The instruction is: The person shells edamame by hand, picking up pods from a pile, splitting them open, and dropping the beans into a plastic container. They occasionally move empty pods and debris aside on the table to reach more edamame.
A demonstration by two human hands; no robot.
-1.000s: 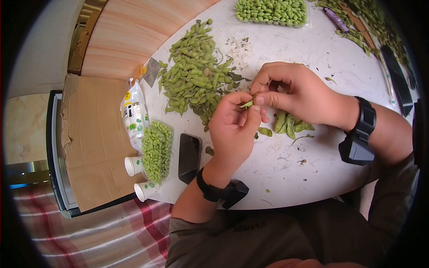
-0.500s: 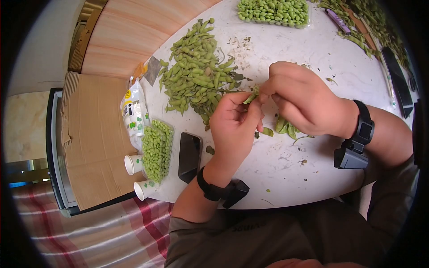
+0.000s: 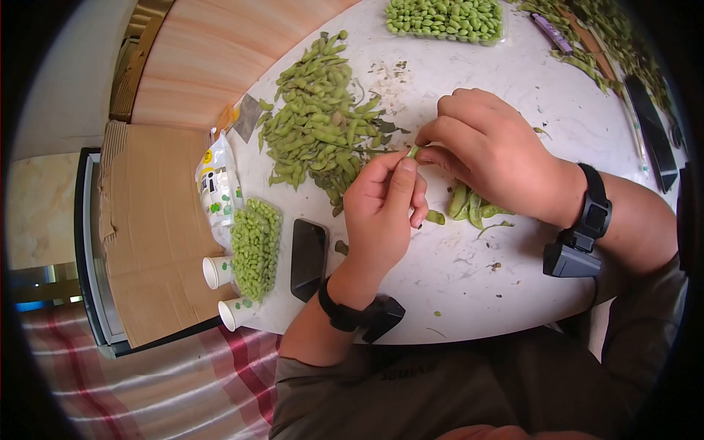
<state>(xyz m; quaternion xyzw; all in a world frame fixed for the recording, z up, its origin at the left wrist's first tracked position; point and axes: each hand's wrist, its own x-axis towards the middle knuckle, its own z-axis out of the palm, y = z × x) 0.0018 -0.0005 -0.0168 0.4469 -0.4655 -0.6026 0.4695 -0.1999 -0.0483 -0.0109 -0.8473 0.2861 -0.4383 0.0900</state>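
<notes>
Edamame pod (image 3: 413, 152), little more than a green sliver from where I stand, sits between the person's two hands, right at the fingertips. The left hand (image 3: 380, 213) has it from the near side, thumb and forefinger pinched on its lower end, the other fingers curled loosely in. The visible part slants up and away from that thumb, its long axis leaning slightly toward the right hand (image 3: 490, 154). That hand comes in from the right, knuckles up, its forefinger and thumb tips drawn close about the pod's upper end; whether they press it or just brush it I can't tell. Neither hand is clearly nearer, since the pod lies where their tips meet, though the left's grip is plainer to see. Beyond the left hand, up and to the left, spreads the heap of edamame pods (image 3: 312, 121). Several flattened pods (image 3: 474, 207) lie on the white tabletop (image 3: 469, 293), just below the right palm.
</notes>
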